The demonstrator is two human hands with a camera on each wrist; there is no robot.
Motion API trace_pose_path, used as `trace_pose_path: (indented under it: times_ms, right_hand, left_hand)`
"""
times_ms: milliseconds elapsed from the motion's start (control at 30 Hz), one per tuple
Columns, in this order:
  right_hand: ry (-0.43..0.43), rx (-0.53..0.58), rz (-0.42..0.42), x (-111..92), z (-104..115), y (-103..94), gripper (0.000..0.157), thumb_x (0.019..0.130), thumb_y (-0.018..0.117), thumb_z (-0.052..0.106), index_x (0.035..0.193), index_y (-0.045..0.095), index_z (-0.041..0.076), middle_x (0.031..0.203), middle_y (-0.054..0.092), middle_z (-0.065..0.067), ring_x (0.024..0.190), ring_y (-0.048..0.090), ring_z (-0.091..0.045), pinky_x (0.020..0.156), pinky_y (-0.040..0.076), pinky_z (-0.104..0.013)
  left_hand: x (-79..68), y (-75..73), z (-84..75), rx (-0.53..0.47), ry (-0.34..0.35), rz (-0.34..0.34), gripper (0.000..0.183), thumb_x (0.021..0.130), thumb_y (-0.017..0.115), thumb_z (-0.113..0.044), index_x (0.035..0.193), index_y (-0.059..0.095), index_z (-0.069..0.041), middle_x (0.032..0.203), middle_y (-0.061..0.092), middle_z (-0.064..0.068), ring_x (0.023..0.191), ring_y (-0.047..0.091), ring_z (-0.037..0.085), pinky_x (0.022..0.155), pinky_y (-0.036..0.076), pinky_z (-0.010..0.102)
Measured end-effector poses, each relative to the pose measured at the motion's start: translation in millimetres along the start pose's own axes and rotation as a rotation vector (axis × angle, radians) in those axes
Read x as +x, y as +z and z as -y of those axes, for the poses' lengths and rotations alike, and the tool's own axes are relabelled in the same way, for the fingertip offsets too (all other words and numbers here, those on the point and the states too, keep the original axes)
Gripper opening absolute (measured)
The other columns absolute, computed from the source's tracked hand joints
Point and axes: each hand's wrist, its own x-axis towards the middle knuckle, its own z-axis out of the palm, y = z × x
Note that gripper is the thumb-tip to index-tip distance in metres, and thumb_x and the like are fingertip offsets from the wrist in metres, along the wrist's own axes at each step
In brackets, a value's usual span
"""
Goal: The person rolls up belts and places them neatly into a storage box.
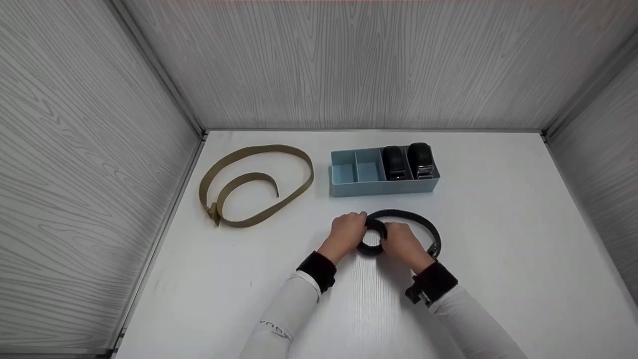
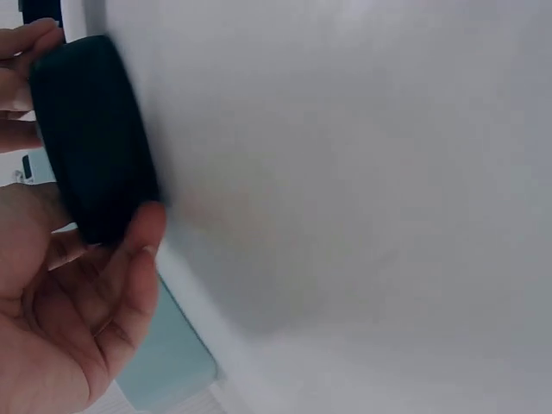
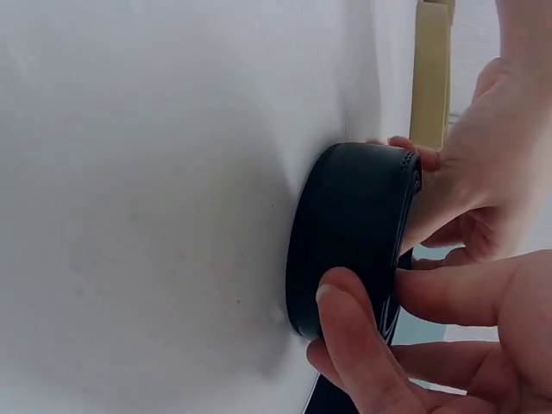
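Note:
A black belt [image 1: 406, 214] is partly wound into a ring-shaped coil standing on its edge on the white table, its loose length curving behind and to the right toward the buckle [image 1: 432, 248]. My left hand [image 1: 348, 230] grips the coil's left side with thumb and fingers. On the opposite side my right hand [image 1: 401, 243] pinches the coil wall. In the left wrist view the coil [image 2: 95, 138] shows as a dark band. The right wrist view shows the coil's smooth outer face [image 3: 349, 228], with fingers of both hands around it.
Behind the hands stands a blue box [image 1: 384, 188] with several compartments. Its two right compartments hold rolled black belts, one [image 1: 395, 162] beside the other [image 1: 421, 159]; the two left ones hold nothing. A tan webbing belt [image 1: 256, 219] lies looped at the left. Grey panels enclose the table.

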Motion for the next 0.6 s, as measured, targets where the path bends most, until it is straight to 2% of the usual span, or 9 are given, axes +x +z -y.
trace_pose_path:
  times_ms: [100,200,300,467,600]
  right_hand:
    - [-0.004,0.02,-0.004,4.3,1.1,-1.4,0.008,0.081,0.062,-0.004,0.087,0.066,-0.003,0.077,0.062,-0.009,0.069,0.055,-0.023,0.065,0.048,-0.038]
    - [-0.016,0.028,0.012,8.9,2.2,-2.5,0.013,0.079,0.061,-0.007,0.089,0.068,-0.002,0.078,0.062,-0.008,0.07,0.056,-0.023,0.066,0.048,-0.038]
    - [-0.044,0.007,0.028,12.9,2.2,-3.6,0.022,0.081,0.058,-0.009,0.098,0.071,-0.001,0.088,0.067,-0.012,0.074,0.058,-0.023,0.068,0.05,-0.039]
    - [-0.084,-0.026,0.011,17.5,-1.1,-5.4,0.03,0.09,0.059,-0.003,0.118,0.069,0.003,0.112,0.068,-0.017,0.096,0.064,-0.027,0.081,0.051,-0.043]
    - [-0.084,-0.064,-0.005,13.3,-7.4,-13.6,0.033,0.088,0.065,0.0,0.121,0.064,-0.005,0.113,0.065,-0.023,0.105,0.063,-0.035,0.086,0.05,-0.047]
  left_hand:
    - [0.1,-3.1,0.1,0.006,0.013,0.018,0.014,0.093,0.065,-0.019,0.097,0.066,-0.006,0.087,0.069,0.009,0.077,0.067,0.025,0.062,0.053,0.037]
    - [-0.1,-3.7,1.9,0.016,0.013,0.044,0.018,0.093,0.067,-0.023,0.101,0.066,-0.007,0.088,0.069,0.009,0.078,0.068,0.025,0.062,0.053,0.037]
    - [-0.2,-3.3,3.7,0.033,0.0,0.047,0.02,0.092,0.068,-0.026,0.102,0.066,-0.008,0.086,0.07,0.009,0.076,0.068,0.026,0.06,0.053,0.038]
    - [-0.7,-2.7,4.6,0.056,-0.044,0.042,0.016,0.09,0.066,-0.022,0.099,0.066,-0.009,0.082,0.069,0.008,0.072,0.067,0.026,0.056,0.052,0.039]
    - [-2.4,-2.8,5.2,0.04,-0.085,0.03,0.018,0.087,0.068,-0.023,0.098,0.065,-0.009,0.081,0.069,0.008,0.072,0.067,0.027,0.055,0.052,0.04]
